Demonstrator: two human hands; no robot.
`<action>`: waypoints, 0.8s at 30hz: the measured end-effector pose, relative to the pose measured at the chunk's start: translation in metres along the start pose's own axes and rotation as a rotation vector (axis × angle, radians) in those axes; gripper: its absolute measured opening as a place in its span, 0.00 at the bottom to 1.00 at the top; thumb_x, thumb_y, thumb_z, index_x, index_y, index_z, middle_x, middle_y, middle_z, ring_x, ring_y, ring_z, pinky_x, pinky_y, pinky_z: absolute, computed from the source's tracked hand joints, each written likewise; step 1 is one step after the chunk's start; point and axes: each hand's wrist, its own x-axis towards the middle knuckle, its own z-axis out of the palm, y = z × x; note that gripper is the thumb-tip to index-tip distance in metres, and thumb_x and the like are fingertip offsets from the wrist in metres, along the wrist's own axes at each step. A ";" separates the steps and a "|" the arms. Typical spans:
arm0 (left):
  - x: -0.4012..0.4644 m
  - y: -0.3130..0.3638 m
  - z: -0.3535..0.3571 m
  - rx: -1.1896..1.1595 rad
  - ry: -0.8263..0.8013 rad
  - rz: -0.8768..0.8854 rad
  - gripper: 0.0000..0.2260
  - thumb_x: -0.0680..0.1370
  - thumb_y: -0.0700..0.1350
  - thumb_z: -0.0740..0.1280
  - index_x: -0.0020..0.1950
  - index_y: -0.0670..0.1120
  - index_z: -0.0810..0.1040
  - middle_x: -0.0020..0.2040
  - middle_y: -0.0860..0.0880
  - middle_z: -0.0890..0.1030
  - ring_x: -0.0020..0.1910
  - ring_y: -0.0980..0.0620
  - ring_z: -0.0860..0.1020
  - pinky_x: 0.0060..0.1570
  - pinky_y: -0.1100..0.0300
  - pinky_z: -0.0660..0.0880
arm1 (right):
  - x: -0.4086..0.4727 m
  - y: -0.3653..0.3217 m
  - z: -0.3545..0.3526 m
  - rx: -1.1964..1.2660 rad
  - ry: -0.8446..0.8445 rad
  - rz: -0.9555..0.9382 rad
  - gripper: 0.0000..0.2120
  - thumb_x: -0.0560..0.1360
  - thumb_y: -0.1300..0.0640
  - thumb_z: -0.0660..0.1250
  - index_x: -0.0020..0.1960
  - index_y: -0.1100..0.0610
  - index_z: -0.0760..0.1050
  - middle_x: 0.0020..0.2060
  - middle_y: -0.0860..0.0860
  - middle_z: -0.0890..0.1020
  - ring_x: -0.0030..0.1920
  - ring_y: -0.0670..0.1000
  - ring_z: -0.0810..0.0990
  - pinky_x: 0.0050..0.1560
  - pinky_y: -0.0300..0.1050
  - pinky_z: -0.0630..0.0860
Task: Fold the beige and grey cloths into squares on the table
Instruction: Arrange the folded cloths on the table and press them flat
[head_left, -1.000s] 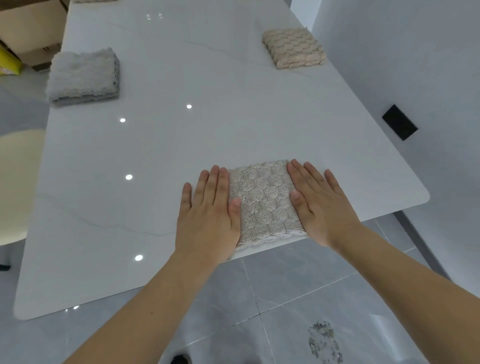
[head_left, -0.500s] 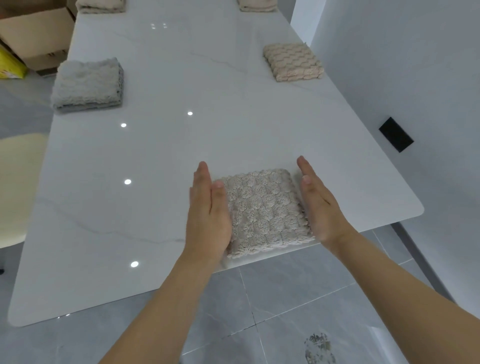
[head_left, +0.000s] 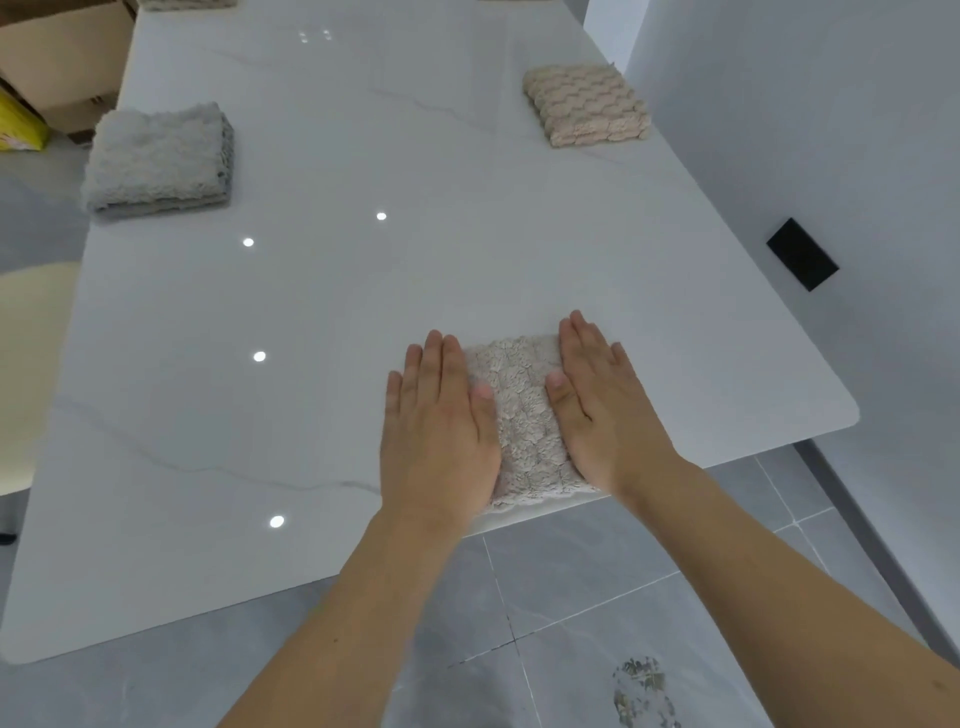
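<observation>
Pressing flat on a folded beige cloth (head_left: 522, 415), the left hand (head_left: 436, 431) and right hand (head_left: 602, 410) lie palm-down with fingers straight and together — neither curls round or pinches the fabric.

Head view: the cloth lies at the near edge of the white table (head_left: 311, 312), right of centre, its near hem at or just over the rim. The left hand covers its left border and the right hand its right border, so only a middle strip of nubby pile shows between the thumbs. Far left, a folded grey cloth (head_left: 158, 158) sits near the table's left edge; far right, a second folded beige cloth (head_left: 587, 104) sits near the wall-side edge. Both lie well apart from the hands. Slivers of fabric show at the far edge of the table, too cropped to tell more.

Handling, as a judgement — the cloth looks soft, light and limp, with a thick pile that may spring folds open, while the glossy tabletop probably lets it slide. Flat pressure on the top should set the creases; to lift or move the square, pinching all layers at a folded edge or corner would likely keep the stack from splaying.
</observation>
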 end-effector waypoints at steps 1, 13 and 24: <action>0.000 -0.006 -0.004 0.037 -0.019 0.013 0.32 0.79 0.56 0.37 0.81 0.44 0.50 0.81 0.48 0.51 0.80 0.51 0.46 0.76 0.55 0.39 | 0.000 0.002 -0.001 -0.010 0.016 0.048 0.29 0.82 0.44 0.39 0.79 0.56 0.43 0.79 0.49 0.45 0.77 0.45 0.41 0.75 0.42 0.36; 0.124 -0.021 -0.046 -0.266 -0.664 0.692 0.21 0.85 0.50 0.54 0.79 0.51 0.60 0.78 0.59 0.58 0.76 0.66 0.53 0.75 0.67 0.48 | -0.032 -0.111 0.047 0.560 0.836 0.809 0.31 0.81 0.42 0.41 0.80 0.55 0.45 0.79 0.46 0.45 0.76 0.40 0.40 0.76 0.44 0.38; 0.141 -0.013 -0.022 0.172 -0.568 1.110 0.25 0.84 0.56 0.46 0.81 0.51 0.51 0.81 0.54 0.53 0.79 0.56 0.46 0.77 0.55 0.42 | -0.027 -0.108 0.056 0.240 0.582 0.983 0.29 0.82 0.47 0.42 0.78 0.56 0.37 0.78 0.48 0.38 0.76 0.46 0.33 0.76 0.48 0.35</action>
